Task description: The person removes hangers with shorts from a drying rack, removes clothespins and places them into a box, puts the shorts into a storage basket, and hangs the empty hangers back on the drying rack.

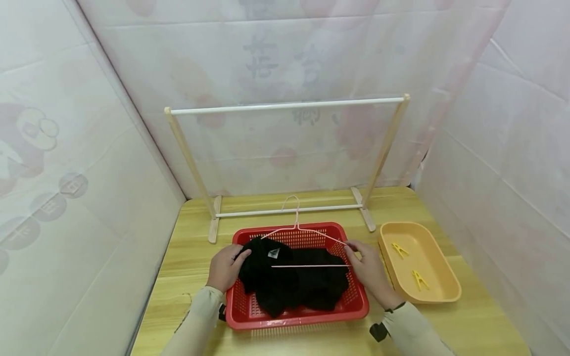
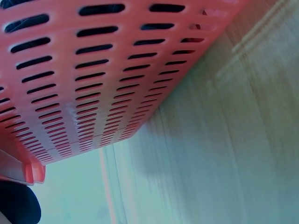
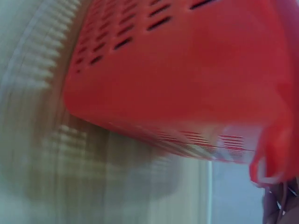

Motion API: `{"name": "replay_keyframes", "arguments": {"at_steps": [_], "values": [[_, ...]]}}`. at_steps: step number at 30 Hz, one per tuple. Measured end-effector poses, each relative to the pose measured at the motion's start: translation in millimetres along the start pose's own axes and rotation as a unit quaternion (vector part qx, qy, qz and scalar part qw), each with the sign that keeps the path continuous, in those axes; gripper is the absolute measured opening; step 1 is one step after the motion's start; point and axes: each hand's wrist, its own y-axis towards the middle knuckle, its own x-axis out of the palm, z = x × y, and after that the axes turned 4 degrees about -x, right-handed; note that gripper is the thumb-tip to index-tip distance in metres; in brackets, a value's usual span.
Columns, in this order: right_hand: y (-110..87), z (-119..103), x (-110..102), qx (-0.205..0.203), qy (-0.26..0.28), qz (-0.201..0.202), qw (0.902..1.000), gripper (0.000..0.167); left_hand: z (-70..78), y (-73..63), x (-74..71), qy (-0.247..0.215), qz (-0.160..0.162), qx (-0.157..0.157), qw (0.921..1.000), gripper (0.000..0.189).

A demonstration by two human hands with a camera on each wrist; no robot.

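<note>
A black garment (image 1: 303, 282) with a small white label (image 1: 273, 253) lies bunched in a red slotted basket (image 1: 297, 324). Over it is a thin pink hanger (image 1: 320, 233), its hook pointing to the back. My right hand (image 1: 367, 264) pinches the hanger's right corner above the basket's right rim. At the basket's left side, my left hand (image 1: 226, 264) grips the garment's edge, thumb on top. The cloth hides the hanger's left corner. Both wrist views mostly show the basket's outer wall (image 2: 88, 70); in the right one, fingers (image 3: 280, 205) show at the lower edge.
Behind the basket stands a wooden rack with a white top bar (image 1: 285, 106) and a low crossbar (image 1: 249, 213). To the right, a yellow tray (image 1: 427, 247) holds two yellow clothespins (image 1: 419, 280). Pale curtains (image 1: 276, 163) enclose the wooden table (image 1: 171, 296).
</note>
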Motion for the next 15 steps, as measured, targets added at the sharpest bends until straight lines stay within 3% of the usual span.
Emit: {"name": "replay_keyframes", "arguments": {"at_steps": [4,10,15], "values": [[1.2,-1.6,-3.2,0.037,-0.009,-0.007,0.9992,0.011,-2.6,1.1,-1.5,-0.008,-0.007,0.003,0.9999,0.018],[-0.6,-0.9,-2.7,0.041,-0.005,0.010,0.9991,0.007,-10.3,-1.4,-11.8,-0.056,-0.038,0.024,0.9974,0.019],[-1.9,-2.8,-12.4,0.016,0.002,0.038,0.9991,0.007,-16.5,-7.9,-25.1,-0.075,-0.006,0.041,0.9963,0.018]]}}
